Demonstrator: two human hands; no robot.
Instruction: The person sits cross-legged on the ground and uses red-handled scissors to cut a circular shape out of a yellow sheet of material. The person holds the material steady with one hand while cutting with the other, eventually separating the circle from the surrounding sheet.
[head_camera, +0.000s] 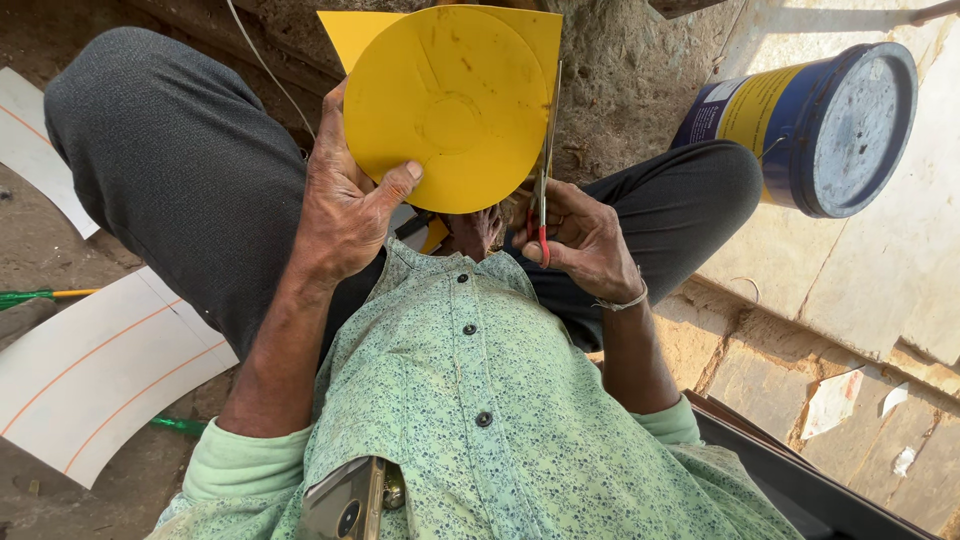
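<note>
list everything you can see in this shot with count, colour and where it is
card sheet: 1, yellow, cut mostly round with square corners left at the top, held up at top centre
scissors: 1, red handles, metal blades, along the card's right edge
bucket: 1, blue with a yellow label, lying on its side at upper right
curved paper pieces: 2, white with orange lines, on the ground at left
phone: 1, dark, in the shirt pocket at bottom centre
shirt: 1, green patterned, buttoned, bottom centre
trousers: 1 pair, dark grey, knees apart
left hand: holds the card's lower left edge
right hand: grips the scissors; thin band at the wrist
</note>
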